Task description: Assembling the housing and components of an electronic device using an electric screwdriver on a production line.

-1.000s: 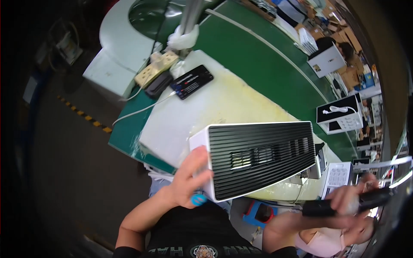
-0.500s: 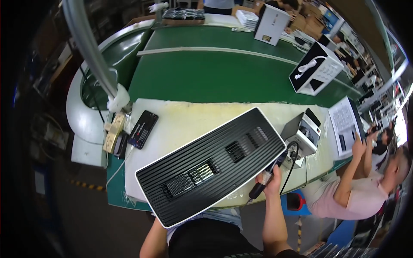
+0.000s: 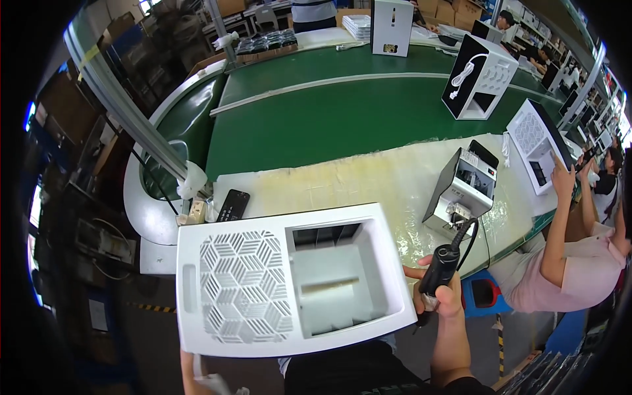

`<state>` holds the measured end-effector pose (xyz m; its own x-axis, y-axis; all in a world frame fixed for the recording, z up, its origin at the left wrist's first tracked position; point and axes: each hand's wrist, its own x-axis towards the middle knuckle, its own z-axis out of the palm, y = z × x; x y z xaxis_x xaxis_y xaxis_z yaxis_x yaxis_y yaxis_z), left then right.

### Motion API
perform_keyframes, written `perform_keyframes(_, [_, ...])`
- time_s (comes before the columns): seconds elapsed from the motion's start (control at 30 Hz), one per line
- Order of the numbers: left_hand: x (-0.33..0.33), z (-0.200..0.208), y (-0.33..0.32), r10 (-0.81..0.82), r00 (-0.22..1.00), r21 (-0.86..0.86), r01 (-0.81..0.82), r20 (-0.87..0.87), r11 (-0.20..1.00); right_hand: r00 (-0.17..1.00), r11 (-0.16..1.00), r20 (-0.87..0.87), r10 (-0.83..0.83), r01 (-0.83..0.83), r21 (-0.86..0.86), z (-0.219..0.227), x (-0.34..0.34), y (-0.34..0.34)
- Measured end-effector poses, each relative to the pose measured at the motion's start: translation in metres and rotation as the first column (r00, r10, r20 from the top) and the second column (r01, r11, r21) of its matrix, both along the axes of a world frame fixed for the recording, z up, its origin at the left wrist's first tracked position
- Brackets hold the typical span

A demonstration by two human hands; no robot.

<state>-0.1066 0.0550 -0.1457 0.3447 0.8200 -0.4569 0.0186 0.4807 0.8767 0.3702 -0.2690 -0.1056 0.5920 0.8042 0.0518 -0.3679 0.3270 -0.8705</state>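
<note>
A large white appliance housing (image 3: 247, 283) faces up in front of me, with a geometric slotted grille and a deep rectangular recess. It is tilted over the table's near edge. My left hand (image 3: 189, 368) holds its near left side; the fingers are hidden under the housing and only the wrist area shows. Something white and blurred hangs beside that wrist. My right hand (image 3: 447, 299) is closed around a black electric screwdriver (image 3: 442, 266), its cord rising from the top. The right fingers are close to the housing's right edge; I cannot tell whether they touch it.
A padded mat (image 3: 388, 178) covers the table, bearing a phone (image 3: 233, 205) and an opened grey metal unit (image 3: 461, 187). Behind runs a green conveyor (image 3: 329, 122) with white-and-black housings (image 3: 484, 76). A metal post (image 3: 125, 105) stands left. At right, a person (image 3: 566, 266) handles another housing (image 3: 536, 145).
The housing has turned over from its black ribbed side to its white grille side and shifted left. My right hand has moved right, and the screwdriver now stands more upright.
</note>
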Motion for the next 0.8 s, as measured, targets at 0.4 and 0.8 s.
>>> perform_keyframes(0.4, [0.094,0.091,0.045,-0.372,0.830,0.056,0.432,-0.414,0.900,0.988,0.943,0.129,-0.080,0.117,-0.312,0.016,0.007,0.023])
perform_keyframes(0.8, [0.308,0.220,0.016,0.114,0.153,0.080,0.873,-0.982,-0.481,-0.160,0.288,0.594,-0.789,0.757,0.586,0.050,0.134,0.010])
